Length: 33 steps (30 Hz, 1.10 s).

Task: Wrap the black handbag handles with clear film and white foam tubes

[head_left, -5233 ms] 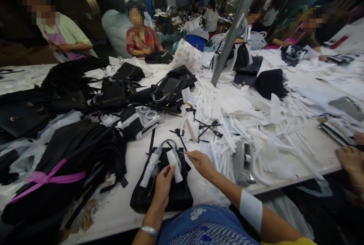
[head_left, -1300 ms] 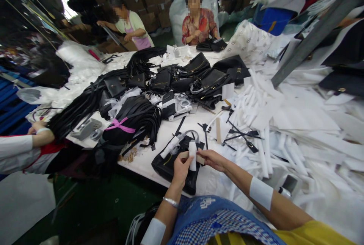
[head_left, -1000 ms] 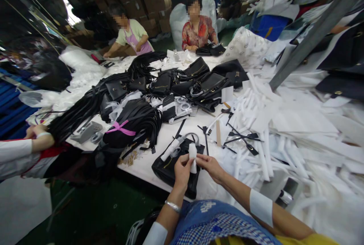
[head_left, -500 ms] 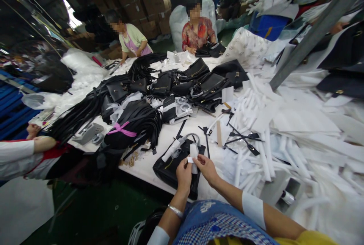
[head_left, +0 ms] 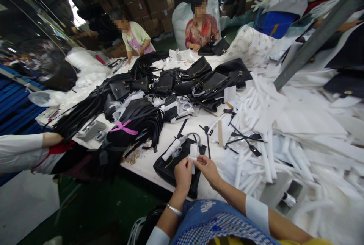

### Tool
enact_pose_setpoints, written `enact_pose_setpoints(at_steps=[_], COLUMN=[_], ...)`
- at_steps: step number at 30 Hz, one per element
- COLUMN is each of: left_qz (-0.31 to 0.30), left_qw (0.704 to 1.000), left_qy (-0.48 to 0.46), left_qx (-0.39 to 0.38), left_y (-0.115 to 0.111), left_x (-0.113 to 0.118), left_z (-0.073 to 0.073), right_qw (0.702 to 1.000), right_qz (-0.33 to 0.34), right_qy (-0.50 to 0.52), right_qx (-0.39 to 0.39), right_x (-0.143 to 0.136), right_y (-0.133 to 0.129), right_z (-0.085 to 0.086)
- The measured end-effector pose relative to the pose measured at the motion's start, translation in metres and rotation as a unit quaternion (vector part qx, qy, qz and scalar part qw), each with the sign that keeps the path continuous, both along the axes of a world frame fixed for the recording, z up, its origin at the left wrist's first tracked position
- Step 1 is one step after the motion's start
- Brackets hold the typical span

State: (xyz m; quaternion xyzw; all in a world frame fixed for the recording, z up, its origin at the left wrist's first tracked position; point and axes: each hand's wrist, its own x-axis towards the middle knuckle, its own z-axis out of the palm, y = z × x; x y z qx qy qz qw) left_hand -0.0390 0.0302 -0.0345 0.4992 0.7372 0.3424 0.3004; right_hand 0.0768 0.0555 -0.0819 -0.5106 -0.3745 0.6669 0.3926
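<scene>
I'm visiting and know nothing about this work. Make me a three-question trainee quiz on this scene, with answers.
1. Multiple choice: what colour is the ribbon tied around the bundle of black straps?
A) green
B) pink
C) orange

2. True or false: the silver bracelet is on the camera wearer's right arm.

3. Fill in the blank: the wearer's left hand and right hand have their fingers at white wrapping above a bag coloured ____.

Key:
1. B
2. False; the bracelet is on the left arm.
3. black
</scene>
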Motion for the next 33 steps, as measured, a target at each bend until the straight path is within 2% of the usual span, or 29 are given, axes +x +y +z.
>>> enact_pose_setpoints(at_steps=[6, 10, 18, 21, 24, 27, 29, 31, 33], left_qz=[-0.009, -0.029, -0.040, -0.061, -0.070, -0.079, -0.097, -0.103, -0.086], left_qw=[0.995, 0.994, 0.991, 0.996, 0.995, 0.974, 0.958, 0.952, 0.954], left_qy=[0.096, 0.101, 0.117, 0.062, -0.061, -0.205, -0.261, -0.282, -0.281], left_qx=[-0.029, -0.035, -0.045, -0.037, -0.037, -0.058, -0.068, -0.068, -0.063], left_y=[0.001, -0.004, -0.012, -0.010, -0.003, 0.006, 0.010, 0.012, 0.011], left_x=[0.014, 0.026, 0.031, 0.023, 0.006, -0.012, -0.019, -0.022, -0.021], left_z=[0.002, 0.000, -0.001, 0.001, 0.003, 0.006, 0.007, 0.005, 0.002], right_qw=[0.999, 0.999, 0.999, 0.998, 0.995, 0.991, 0.991, 0.996, 1.000], right_qz=[-0.029, -0.032, -0.013, -0.030, -0.027, -0.009, 0.003, 0.017, 0.028], right_qy=[-0.027, -0.039, 0.045, 0.043, 0.070, 0.106, 0.107, 0.071, -0.014], right_qx=[0.002, 0.003, -0.027, -0.039, -0.059, -0.075, -0.075, -0.056, -0.002], right_x=[-0.006, -0.005, -0.002, 0.002, 0.009, 0.012, 0.012, 0.010, 0.011], right_y=[-0.001, 0.000, -0.007, -0.005, -0.003, -0.003, -0.003, -0.001, 0.001], right_z=[0.000, 0.001, 0.018, 0.016, 0.013, 0.014, 0.016, 0.017, 0.017])
